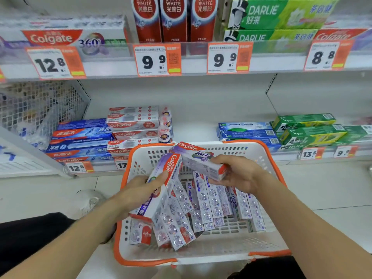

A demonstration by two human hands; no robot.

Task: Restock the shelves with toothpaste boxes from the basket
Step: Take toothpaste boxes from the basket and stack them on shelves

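Above the basket (267,158), upper-shelf price tags read 12.8 (53,63), 9.9 (156,59), 9.9 (227,58), 8.8 (324,56). Boxes behind them read Colgate 360° (66,40), Optic White (173,17), Darlie (281,14). Held boxes (198,158) read Colgate 360°.

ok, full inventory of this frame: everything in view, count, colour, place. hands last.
white plastic basket with orange rim: one, on the floor below the shelves.
purple-and-white Colgate 360 boxes in the basket: many, exact count unclear, leaning in a loose pile.
red Optic White boxes: three, upright, upper shelf centre.
green Darlie boxes: two stacked, upper shelf right; more on the lower shelf right.
blue toothpaste boxes: a stack, lower shelf left.
white-and-red Colgate boxes: a stack, lower shelf, beside the blue ones.
orange-edged price tags: four on the upper rail, more below.
left hand: holds one Colgate 360 box.
right hand: holds another Colgate 360 box.
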